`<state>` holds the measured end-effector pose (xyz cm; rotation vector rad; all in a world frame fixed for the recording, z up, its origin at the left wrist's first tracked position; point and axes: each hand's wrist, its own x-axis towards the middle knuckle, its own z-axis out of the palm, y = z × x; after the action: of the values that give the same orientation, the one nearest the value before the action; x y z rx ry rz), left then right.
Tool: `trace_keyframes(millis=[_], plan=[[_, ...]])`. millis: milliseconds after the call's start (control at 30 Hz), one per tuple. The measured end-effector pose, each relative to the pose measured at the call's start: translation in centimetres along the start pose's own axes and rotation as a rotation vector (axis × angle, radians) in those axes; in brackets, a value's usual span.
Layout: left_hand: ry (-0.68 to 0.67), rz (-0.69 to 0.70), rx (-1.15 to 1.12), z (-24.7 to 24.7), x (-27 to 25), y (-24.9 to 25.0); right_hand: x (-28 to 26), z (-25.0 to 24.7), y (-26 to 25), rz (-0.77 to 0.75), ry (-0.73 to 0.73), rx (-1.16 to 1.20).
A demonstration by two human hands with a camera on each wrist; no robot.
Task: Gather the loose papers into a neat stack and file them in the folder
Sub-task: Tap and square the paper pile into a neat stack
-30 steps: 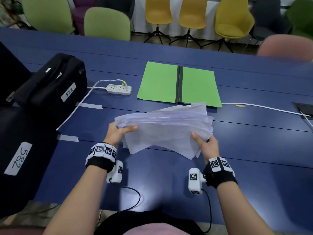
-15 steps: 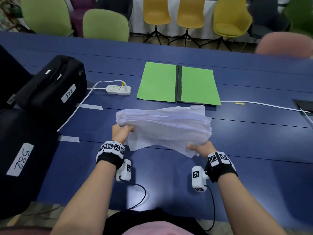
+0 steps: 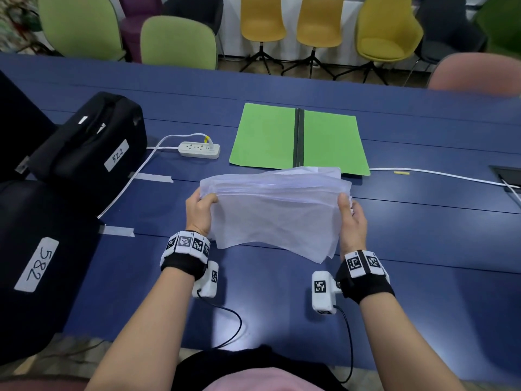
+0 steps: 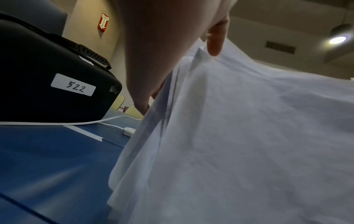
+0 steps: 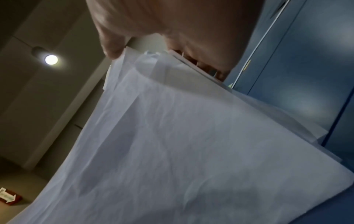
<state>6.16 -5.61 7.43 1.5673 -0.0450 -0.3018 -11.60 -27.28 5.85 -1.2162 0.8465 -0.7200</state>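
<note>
White, thin papers (image 3: 275,213) hang in an uneven sheaf just above the blue surface (image 3: 423,249), near its near edge; the left hand (image 3: 198,213) pinches their left edge and the right hand (image 3: 352,221) grips their right edge, thumbs on the near face; just beyond lies the green folder (image 3: 298,138), spread open and flat; further left sit a power strip (image 3: 199,149) and a black case (image 3: 87,145) labelled 522.
</note>
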Motion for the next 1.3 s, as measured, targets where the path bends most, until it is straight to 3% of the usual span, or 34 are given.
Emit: trace_keyframes(millis=[167,267,733,1300], plan=[[-0.041,0.009,-0.089,-0.2,-0.5,-0.7,-0.2,-0.1,0.3,-0.013,0.024,-0.004],[0.009,-0.004,-0.096,-0.1,-0.6,-1.1,-0.4,0.7,-0.3,-0.053,0.007,0.029],[0.114,-0.011,-0.049,0.3,-1.0,-1.8,-0.8,1.6,-0.3,-0.088,0.228,-0.090],[0.207,-0.106,-0.039,0.6,0.3,-2.0,0.2,1.4,-0.7,-0.049,0.237,0.007]])
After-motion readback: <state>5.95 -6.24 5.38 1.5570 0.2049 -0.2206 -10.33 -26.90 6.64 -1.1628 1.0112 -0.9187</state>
